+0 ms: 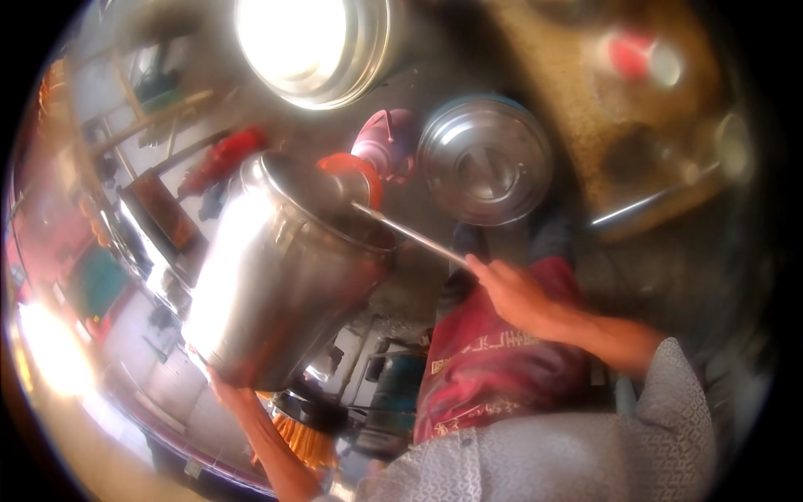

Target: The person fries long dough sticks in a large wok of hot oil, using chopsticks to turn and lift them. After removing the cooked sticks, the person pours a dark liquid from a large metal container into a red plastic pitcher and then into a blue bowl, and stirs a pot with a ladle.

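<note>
A tall stainless steel pot is tilted, its mouth towards the upper right. My left hand supports it at the bottom; the fingers are mostly hidden behind the metal. My right hand grips a long metal handle, whose far end reaches the pot's mouth beside a round metal ladle bowl. An orange-red rim shows just behind the pot's mouth; what it belongs to is partly hidden. What the pot holds cannot be seen.
A large metal pot glares at the top. Near it stand a pink thermos and a round lidded metal vessel. A brown table at the right bears a red and white cup. A red apron covers my lap.
</note>
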